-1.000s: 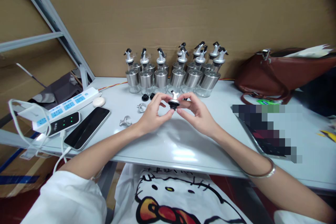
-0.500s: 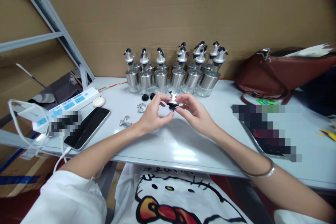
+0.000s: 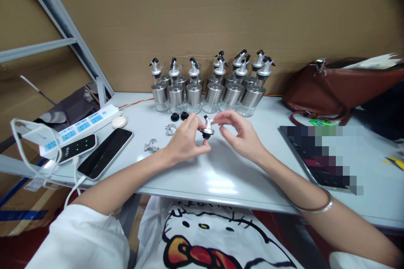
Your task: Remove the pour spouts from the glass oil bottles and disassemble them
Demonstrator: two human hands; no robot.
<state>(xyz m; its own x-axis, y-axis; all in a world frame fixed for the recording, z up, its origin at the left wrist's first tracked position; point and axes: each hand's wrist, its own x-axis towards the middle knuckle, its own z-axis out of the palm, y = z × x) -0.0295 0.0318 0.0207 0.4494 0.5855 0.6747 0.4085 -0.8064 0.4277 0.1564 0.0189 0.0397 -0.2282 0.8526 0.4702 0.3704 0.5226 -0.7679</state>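
Spout (image 3: pixel 208 126) hangs above the table (image 3: pixel 179 176), pinched between thumb and fingers of the left hand (image 3: pixel 185 139); the right hand (image 3: pixel 242 138) parts thumb and forefinger beside it, contact unclear. Likely light, stiff, slick-metalled, it should grip best by its black base (image 3: pixel 206 136).

White shirt (image 3: pixel 151 235), loose sleeves (image 3: pixel 78 235) — a black-outlined bow (image 3: pixel 200 256) in red and orange on the front. Above the bow, two black eyes (image 3: pixel 186 225), a yellow nose (image 3: pixel 203 226) and lettering (image 3: pixel 205 206); right of it — a silver bangle (image 3: pixel 319 209) around the right forearm (image 3: pixel 285 180).
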